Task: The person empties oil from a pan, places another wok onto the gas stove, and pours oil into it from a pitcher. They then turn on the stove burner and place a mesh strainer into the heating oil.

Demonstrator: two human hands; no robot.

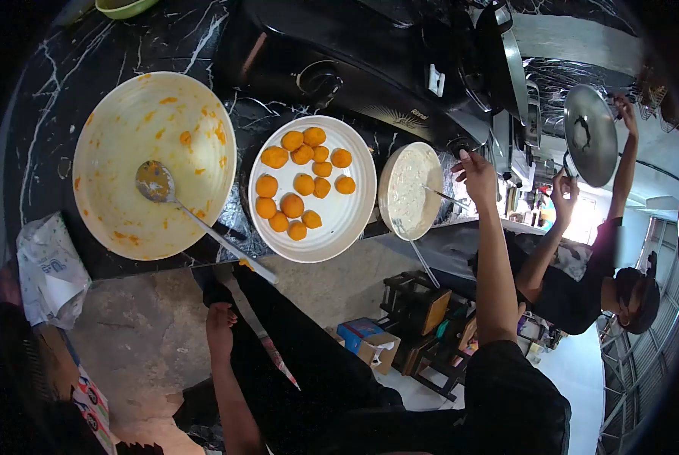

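Note:
Several orange balls [292,205] lie on a white plate [261,227] on the dark marbled counter. Left of it is a big cream bowl [97,205] with orange smears and a metal spoon [211,233] resting in it. To the plate's right stands a smaller bowl [389,182] of pale, lumpy mixture with utensils in it. My right hand [476,178] is raised just right of that smaller bowl, its fingers curled and what they hold, if anything, too small to make out. My left hand [220,318] hangs below the counter edge, fingers loosely bent, holding nothing visible.
A black stove [355,68] stands behind the plate. At the right, another person [582,273] in dark clothes holds up a large metal pan [591,136]. A plastic bag [51,262] lies at the counter's left edge; boxes [368,345] and stools [423,322] stand on the floor.

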